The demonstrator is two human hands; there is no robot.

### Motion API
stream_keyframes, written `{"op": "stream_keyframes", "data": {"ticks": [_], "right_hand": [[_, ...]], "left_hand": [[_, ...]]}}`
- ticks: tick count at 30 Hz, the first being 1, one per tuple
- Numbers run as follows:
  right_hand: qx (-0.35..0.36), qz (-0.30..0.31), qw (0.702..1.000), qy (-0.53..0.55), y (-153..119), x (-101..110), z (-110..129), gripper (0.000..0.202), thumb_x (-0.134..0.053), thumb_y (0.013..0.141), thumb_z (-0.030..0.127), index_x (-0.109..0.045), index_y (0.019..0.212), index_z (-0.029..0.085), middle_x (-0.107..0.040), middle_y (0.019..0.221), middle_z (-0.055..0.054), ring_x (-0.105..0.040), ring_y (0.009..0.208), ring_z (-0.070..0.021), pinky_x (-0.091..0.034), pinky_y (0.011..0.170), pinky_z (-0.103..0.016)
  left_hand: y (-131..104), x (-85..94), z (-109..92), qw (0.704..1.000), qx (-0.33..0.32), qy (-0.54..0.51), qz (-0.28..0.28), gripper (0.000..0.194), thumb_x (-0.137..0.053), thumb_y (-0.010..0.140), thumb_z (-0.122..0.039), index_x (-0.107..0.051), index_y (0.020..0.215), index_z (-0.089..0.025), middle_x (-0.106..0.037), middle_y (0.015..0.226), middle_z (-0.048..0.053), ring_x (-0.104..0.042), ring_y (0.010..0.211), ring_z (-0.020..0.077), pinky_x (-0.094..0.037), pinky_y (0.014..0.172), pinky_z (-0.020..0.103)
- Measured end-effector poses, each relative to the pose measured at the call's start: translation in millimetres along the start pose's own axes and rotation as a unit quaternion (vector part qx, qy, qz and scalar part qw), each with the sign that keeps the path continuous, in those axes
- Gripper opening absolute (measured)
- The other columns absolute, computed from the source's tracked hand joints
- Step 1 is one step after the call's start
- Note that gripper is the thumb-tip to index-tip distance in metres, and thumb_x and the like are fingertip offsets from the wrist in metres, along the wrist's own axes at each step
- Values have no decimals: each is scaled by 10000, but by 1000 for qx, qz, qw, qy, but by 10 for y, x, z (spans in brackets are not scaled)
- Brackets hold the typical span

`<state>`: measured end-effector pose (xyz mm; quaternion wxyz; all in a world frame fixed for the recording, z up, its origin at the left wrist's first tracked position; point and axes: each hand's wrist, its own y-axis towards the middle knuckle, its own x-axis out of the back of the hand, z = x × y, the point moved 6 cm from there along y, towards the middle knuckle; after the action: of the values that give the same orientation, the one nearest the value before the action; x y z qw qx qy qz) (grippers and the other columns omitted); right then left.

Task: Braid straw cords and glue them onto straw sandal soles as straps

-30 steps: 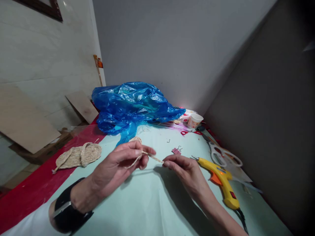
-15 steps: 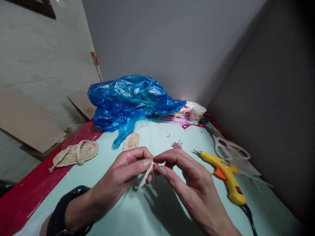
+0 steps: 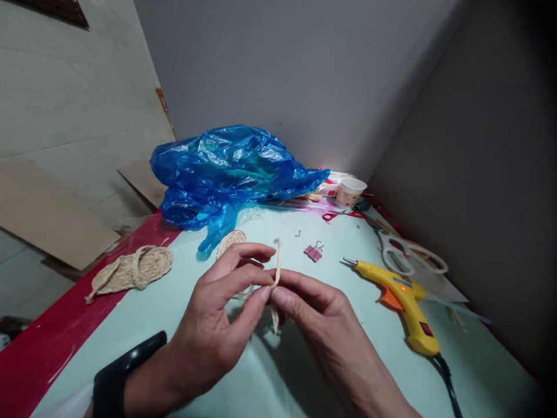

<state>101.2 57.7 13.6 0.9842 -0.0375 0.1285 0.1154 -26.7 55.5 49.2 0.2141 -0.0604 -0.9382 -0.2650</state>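
Observation:
Between my fingertips is a thin cream-coloured braided cord (image 3: 278, 264), one end standing up and another end hanging below my thumbs. My left hand (image 3: 230, 307) pinches it between thumb and forefinger, its other fingers curled loosely. From the other side, my right hand (image 3: 311, 313) grips the same cord with thumb and forefinger. Just beyond my left hand lies a coiled oval of braided straw cord (image 3: 231, 239), partly hidden by the fingers. Further left rests a braided straw slipper (image 3: 133, 268) with a strap across it.
A yellow glue gun (image 3: 402, 296) lies on the right, its cable trailing forward. White-handled scissors (image 3: 394, 255) are behind it. A pink binder clip (image 3: 313, 252), a paper cup (image 3: 350, 191), red-handled scissors (image 3: 331, 216) and a crumpled blue plastic bag (image 3: 230, 168) sit further back.
My hands have turned and drawn closer together. The cord end that hung down toward the left now points upward, and my right hand has closed on the cord.

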Motion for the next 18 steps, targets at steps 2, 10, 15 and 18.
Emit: {"op": "stream_keyframes", "data": {"ticks": [2, 10, 15, 18], "right_hand": [[10, -21, 1000, 19, 13, 19, -18, 186, -735, 790, 312, -779, 966, 272, -730, 858, 5, -631, 816, -134, -501, 775, -223], [89, -109, 989, -38, -14, 110, 16, 93, -769, 747, 246, -797, 813, 305, -756, 851, 16, -669, 832, -147, -518, 771, -230], [105, -120, 986, -49, 16, 163, -8, 26, -760, 764, 269, -783, 773, 274, -732, 811, 20, -638, 803, -132, -485, 762, -227], [72, -114, 990, -36, 45, 182, -48, 60, -765, 761, 304, -762, 759, 244, -712, 785, 19, -612, 763, -125, -465, 728, -231]], "left_hand": [[-10, -3, -27, 999, -21, 28, -18, 189, -558, 878, -130, -691, 913, -259, -595, 1144, 41, -562, 1099, 186, -445, 941, 292], [-39, -1, -56, 995, -21, 87, -49, 164, -598, 861, -131, -732, 903, -215, -610, 793, 18, -602, 739, 128, -487, 653, 223], [-25, 19, 14, 994, 28, 83, -69, 97, -629, 857, -190, -723, 872, -206, -670, 792, 9, -625, 755, 135, -484, 681, 225], [9, 9, 43, 996, 42, 59, -61, 108, -617, 851, -166, -714, 823, -206, -679, 792, 1, -626, 758, 134, -478, 699, 232]]}}
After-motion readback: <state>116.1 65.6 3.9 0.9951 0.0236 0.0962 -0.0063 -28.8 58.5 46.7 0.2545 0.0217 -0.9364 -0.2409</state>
